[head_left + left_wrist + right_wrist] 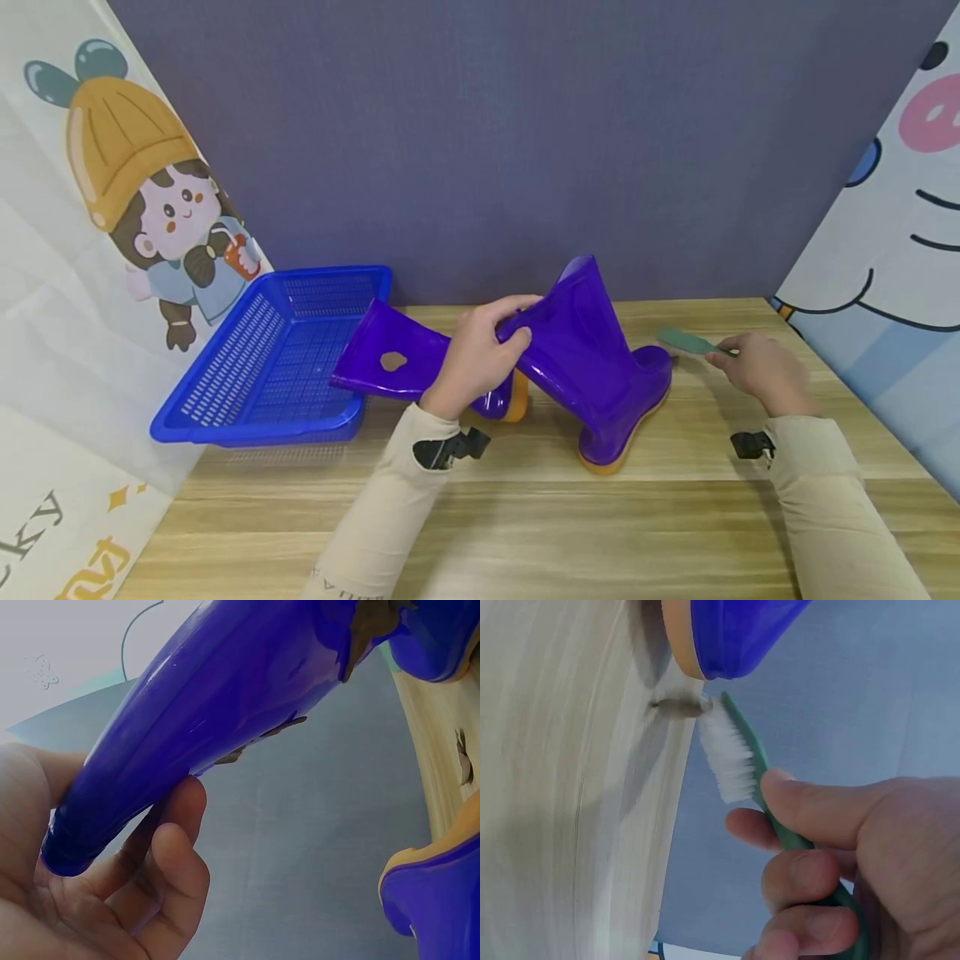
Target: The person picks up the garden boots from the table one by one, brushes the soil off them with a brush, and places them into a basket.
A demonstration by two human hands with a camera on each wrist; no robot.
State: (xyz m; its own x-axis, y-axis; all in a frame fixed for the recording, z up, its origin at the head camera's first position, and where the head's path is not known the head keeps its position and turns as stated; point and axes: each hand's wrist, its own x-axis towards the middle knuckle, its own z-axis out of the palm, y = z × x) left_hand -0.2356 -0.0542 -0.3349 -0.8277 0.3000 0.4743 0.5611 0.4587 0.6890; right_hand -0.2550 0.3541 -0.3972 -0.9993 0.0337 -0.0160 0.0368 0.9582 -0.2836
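Observation:
My left hand [480, 354] grips the upper edge of a shiny purple rain boot [577, 350], which is tilted with its orange-edged sole toward the table. In the left wrist view, brown patches [367, 634] show on this boot's side, facing away from the head view. My right hand [765, 371] holds a green brush [686, 340] by its handle, beside the boot's toe. White bristles [727, 754] face the table, and a blurred brown bit [682, 706] is at their tip. Behind my left hand, a second purple boot [420, 333] lies on its side with a brown patch [393, 361] on its shaft.
A blue plastic basket [255, 432] stands at the left, and the second boot's shaft overlaps its right rim in the head view. Another brown piece [464, 757] lies on the wooden table [525, 533]. A grey panel [487, 150] rises behind the table.

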